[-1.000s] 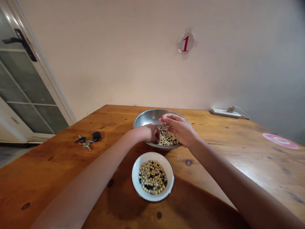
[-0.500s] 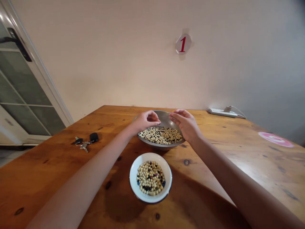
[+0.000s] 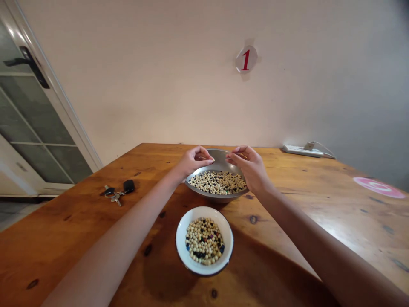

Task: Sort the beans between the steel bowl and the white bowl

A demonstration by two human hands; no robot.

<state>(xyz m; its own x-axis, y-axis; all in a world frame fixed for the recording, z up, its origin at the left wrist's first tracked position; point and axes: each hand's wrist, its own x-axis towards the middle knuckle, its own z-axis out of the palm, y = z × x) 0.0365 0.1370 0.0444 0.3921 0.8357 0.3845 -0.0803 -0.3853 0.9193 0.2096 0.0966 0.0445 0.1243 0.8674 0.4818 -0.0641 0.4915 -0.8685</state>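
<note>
Over the left side of a metal bowl (image 3: 220,198), my left hand (image 3: 195,163) has thumb and index finger pinched together. A tiny pale thing, which looks like a bead (image 3: 213,160), shows at its fingertips. Across from it my right hand (image 3: 249,164) is also closed in a pinch; what it holds is too small to make out. The fingertips of both hands face each other, a short gap apart. Below them, many cream and dark beads (image 3: 217,182) cover the bowl's bottom. Nearer to me stands a white bowl (image 3: 181,241) with larger cream, black and coloured beads (image 3: 204,242).
Keys with a black fob (image 3: 128,186) lie on the wooden table (image 3: 268,264) at the left. A white power strip (image 3: 302,150) with a plug and cable sits at the back right. A pink round sticker (image 3: 379,187) is on the right. A door (image 3: 41,128) stands at the left.
The view has shifted slightly, so things sit a little further right. My left fingertips have turned up a little, and a pale speck now shows at them. My right hand keeps its pinch.
</note>
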